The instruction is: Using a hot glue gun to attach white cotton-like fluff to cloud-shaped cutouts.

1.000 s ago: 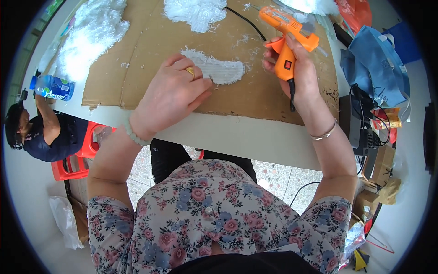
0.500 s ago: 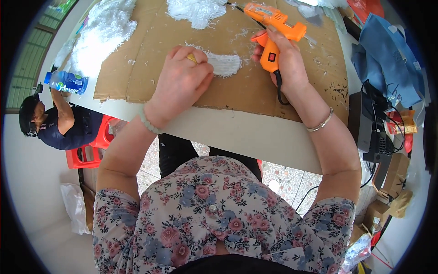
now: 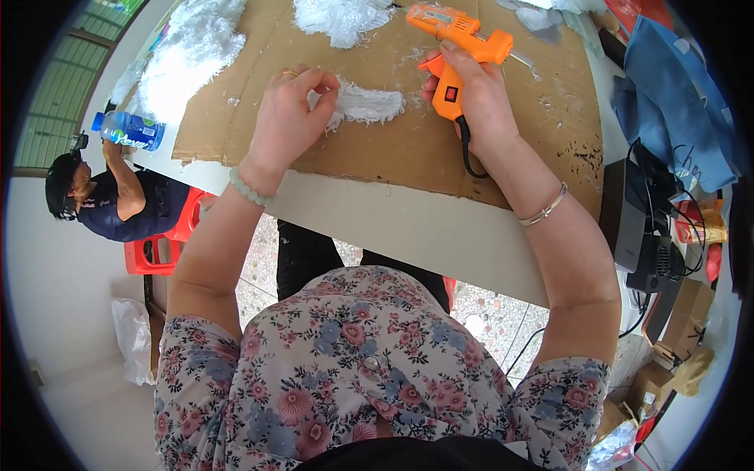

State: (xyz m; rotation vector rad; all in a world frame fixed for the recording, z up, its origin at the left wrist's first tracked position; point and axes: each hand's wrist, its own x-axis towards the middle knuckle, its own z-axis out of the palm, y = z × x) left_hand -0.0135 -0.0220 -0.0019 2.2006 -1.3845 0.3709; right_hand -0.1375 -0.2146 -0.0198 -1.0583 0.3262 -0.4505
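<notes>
My right hand [image 3: 483,94] is wrapped round the handle of an orange hot glue gun [image 3: 463,33], held above the cardboard with its nozzle end pointing to the upper left. A black cord runs down from its grip past my wrist. To the left, my left hand [image 3: 294,114] has thumb and forefinger curled together at the left end of a white fringed fabric strip [image 3: 373,104]. That strip lies on the brown cardboard sheet [image 3: 424,161], and its left end is partly hidden by my fingers.
White fluffy heaps [image 3: 192,59] and a white shredded bundle [image 3: 338,20] lie further back. A blue-capped bottle [image 3: 129,131] stands at the left, near another person [image 3: 118,196]. Blue fabric [image 3: 675,110] and a black box with cables [image 3: 624,212] are at the right.
My left hand has opened its grasp somewhat into a looser pinch, showing more of the strip's left end. The glue gun has shifted slightly left in the picture, still in my right hand.
</notes>
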